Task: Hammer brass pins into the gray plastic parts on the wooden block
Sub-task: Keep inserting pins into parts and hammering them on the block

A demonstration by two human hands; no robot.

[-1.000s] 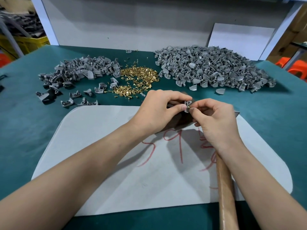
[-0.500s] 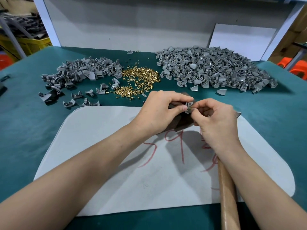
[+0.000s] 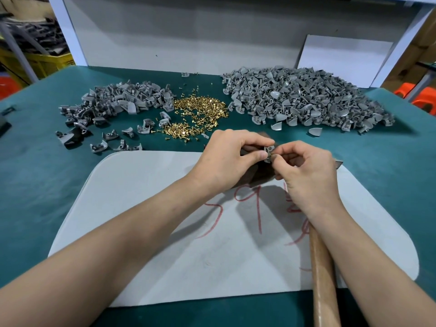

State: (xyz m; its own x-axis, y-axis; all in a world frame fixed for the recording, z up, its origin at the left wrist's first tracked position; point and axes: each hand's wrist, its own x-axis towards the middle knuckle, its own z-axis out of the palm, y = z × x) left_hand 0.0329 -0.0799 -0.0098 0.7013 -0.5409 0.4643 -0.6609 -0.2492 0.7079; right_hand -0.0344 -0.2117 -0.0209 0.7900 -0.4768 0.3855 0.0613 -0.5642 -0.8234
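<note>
With our left hand (image 3: 226, 159) we pinch one small gray plastic part (image 3: 269, 152) on the dark wooden block (image 3: 262, 175), steadying it while our right hand (image 3: 309, 171), fingertips closed, seats a brass pin too small to see. The wooden hammer handle (image 3: 323, 274) lies under our right forearm; the pale gray mat (image 3: 146, 208) on the teal counter (image 3: 35, 185) leaves open swinging room.

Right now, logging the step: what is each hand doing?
Left hand: pinching the gray part.
Right hand: fingers closed at the part; pin not visible.
</note>
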